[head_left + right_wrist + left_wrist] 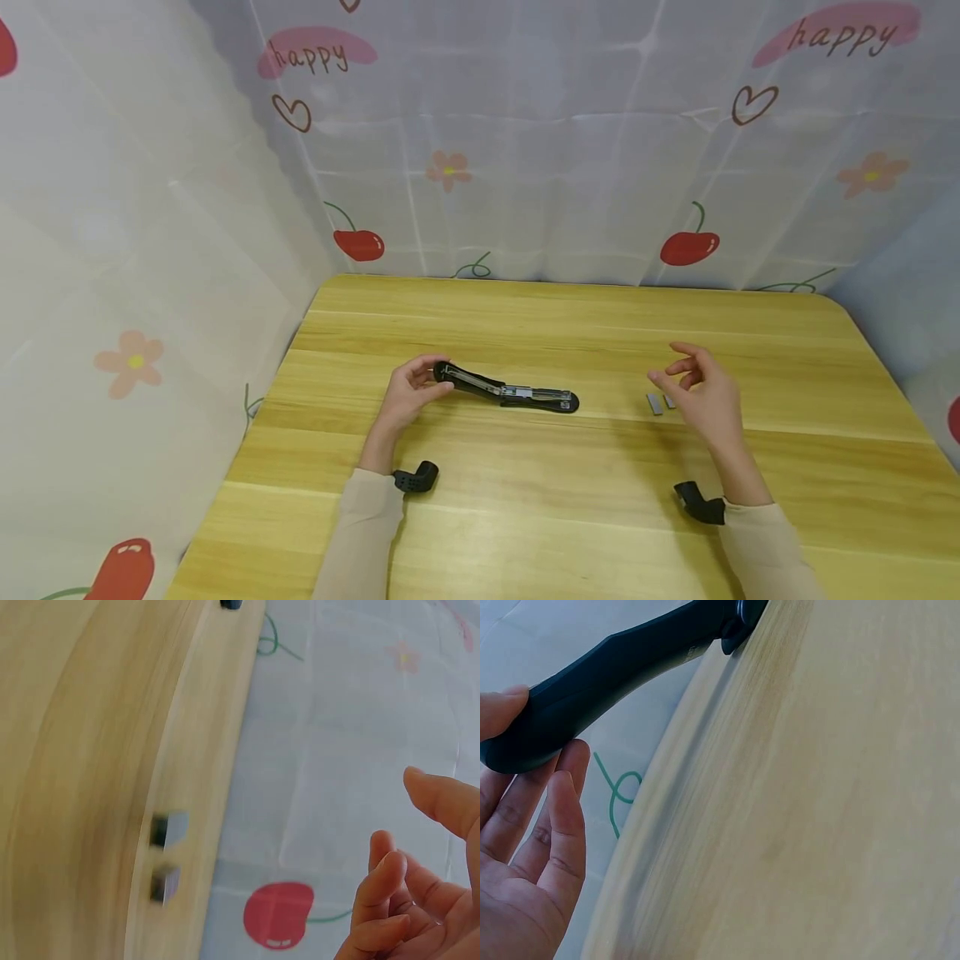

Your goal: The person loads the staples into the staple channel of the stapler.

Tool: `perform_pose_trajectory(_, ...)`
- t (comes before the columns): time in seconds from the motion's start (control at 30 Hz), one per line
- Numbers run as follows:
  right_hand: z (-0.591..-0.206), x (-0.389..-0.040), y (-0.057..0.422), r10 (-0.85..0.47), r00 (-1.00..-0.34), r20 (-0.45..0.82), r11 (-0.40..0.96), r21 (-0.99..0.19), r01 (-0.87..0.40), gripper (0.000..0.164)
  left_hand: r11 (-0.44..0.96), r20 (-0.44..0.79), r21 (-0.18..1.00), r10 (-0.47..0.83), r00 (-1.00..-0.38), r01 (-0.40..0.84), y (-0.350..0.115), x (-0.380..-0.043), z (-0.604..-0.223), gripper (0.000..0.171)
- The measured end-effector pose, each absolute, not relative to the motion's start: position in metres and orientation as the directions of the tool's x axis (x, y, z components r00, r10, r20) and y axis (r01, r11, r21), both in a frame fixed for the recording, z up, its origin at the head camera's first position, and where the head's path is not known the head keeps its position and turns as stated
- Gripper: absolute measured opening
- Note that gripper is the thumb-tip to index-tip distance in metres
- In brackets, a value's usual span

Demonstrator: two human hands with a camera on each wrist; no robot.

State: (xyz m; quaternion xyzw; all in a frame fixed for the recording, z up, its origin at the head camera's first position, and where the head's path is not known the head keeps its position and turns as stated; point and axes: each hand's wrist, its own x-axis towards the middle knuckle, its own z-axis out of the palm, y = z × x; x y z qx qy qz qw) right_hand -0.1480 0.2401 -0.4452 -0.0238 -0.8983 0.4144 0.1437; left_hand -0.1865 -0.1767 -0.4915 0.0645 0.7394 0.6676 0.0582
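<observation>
L hand [405, 392] has its grip clamped on the L end of a blk stapler [504, 395], thumb one side, fingers the other. Stapler is folded out into a long shallow bend, metal channel showing, approx. mid-worktop [525, 517], b/w the 2 hands; L end is raised, can't tell if R end touches the surface.

R hand [708, 400] is over the R side, grip apart: thumb clear of the fingers, which are loosely bent. Just L of it, 2 small grey strips lie side by side on the worktop: L strip [655, 405] in full view, R strip [670, 402] part hidden by the hand.

Blk wrist cam on each arm (L cam [416, 477], R cam [701, 504]), beige sleeves [360, 533]. Far side: pale curtain [540, 192] w/ cherries, flowers, hearts & "happy".
</observation>
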Motion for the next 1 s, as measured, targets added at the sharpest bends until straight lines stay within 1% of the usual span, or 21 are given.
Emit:
perform_pose_trajectory(0.13, -0.447, -0.142, 0.256, 0.233, -0.949, 0.211, 0.632, -0.775, -0.017, 0.057, 0.109, 0.001, 0.994, 0.177, -0.984, 0.02, -0.177, -0.187, -0.491, 0.044)
perform_pose_trajectory(0.3, -0.452, -0.138, 0.266, 0.287, -0.939, 0.187, 0.617, -0.786, 0.032, 0.057, 0.105, 0.006, 0.994, 0.181, -0.983, 0.025, -0.176, -0.187, -0.491, 0.044)
perform_pose_trajectory(0.43, -0.457, -0.138, 0.27, 0.285, -0.939, 0.193, 0.642, -0.765, 0.038, 0.054, 0.1, 0.011, 0.995, 0.183, -0.983, 0.03, -0.177, -0.186, -0.491, 0.044)
perform_pose_trajectory(0.77, -0.474, -0.143, 0.282, 0.272, -0.957, 0.097, 0.679, -0.724, 0.119, 0.042, 0.093, 0.021, 0.995, 0.176, -0.984, 0.038, -0.177, -0.186, -0.491, 0.044)
perform_pose_trajectory(1.0, -0.486, -0.146, 0.284, 0.24, -0.968, 0.074, 0.722, -0.68, 0.127, 0.034, 0.099, 0.028, 0.994, 0.168, -0.985, 0.045, -0.176, -0.186, -0.493, 0.044)
